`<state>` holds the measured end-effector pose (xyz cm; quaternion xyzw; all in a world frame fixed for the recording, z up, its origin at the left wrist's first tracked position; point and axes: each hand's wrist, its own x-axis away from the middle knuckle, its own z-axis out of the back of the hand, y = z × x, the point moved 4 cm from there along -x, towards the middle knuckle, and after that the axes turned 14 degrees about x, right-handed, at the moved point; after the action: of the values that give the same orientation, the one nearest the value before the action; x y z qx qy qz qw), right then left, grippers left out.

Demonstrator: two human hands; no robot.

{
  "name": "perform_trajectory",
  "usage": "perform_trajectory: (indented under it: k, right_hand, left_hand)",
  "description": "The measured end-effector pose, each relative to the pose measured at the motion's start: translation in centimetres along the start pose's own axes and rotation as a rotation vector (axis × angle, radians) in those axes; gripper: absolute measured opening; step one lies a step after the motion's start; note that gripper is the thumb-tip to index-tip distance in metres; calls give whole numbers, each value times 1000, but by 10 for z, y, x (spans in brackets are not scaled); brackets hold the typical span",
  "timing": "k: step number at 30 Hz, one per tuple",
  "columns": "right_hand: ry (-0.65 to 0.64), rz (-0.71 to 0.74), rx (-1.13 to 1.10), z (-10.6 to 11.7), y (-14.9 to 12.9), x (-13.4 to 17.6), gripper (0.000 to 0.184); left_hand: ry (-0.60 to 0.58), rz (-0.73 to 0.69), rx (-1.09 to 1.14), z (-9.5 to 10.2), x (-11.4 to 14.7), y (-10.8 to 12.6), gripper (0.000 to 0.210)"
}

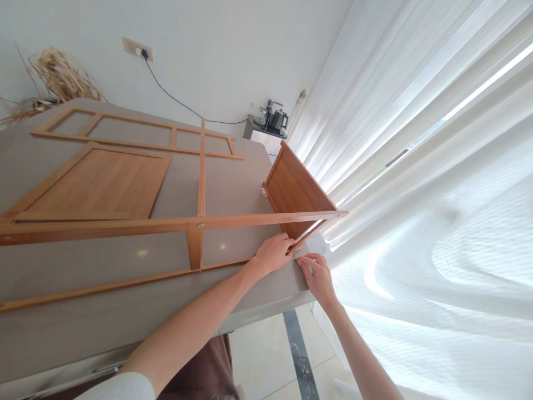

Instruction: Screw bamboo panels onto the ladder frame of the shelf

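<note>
A wooden frame (245,221) of long rails stands on edge on the grey-covered table. At its right end a wooden panel (297,186) stands upright, meeting the rails at the corner. My left hand (273,253) is closed around the lower corner, where rail and panel meet, its fingertips partly hidden. Just to the right, my right hand (317,275) pinches a thin, small metal tool (295,257), which looks like a hex key, with its tip close to the corner's outer side. Whether the tip sits in a screw cannot be made out.
Another wooden panel (104,183) and a ladder-like wooden frame (133,132) lie farther back on the table (237,189). Behind stands a small cabinet with a black kettle (278,119). Dried stalks (62,75) are at the back left. White curtains (416,222) hang close on the right.
</note>
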<state>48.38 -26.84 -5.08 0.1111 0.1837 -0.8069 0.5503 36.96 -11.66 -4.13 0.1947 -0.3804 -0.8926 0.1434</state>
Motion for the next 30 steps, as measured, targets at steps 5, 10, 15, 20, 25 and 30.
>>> perform_trajectory:
  k: [5, 10, 15, 20, 25, 30]
  right_hand:
    - [-21, 18, 21, 3, -5, -2, 28]
    - [-7, 57, 99, 10, -14, -3, 30]
    - [23, 113, 247, 12, -22, -1, 29]
    - [20, 132, 370, 13, -32, 0, 32]
    - [41, 65, 211, 14, -28, -2, 29]
    - [23, -34, 22, 3, -8, -1, 28]
  left_hand:
    - [-27, 1, -35, 0, -2, 1, 23]
    - [-39, 8, -56, 0, -2, 0, 23]
    - [-37, -2, -58, -1, -1, 0, 22]
    - [-31, -34, -90, -2, -1, 1, 20]
    - [-45, -101, -108, 0, 1, 5, 23]
    - [-42, -81, -87, -1, -1, 6, 25]
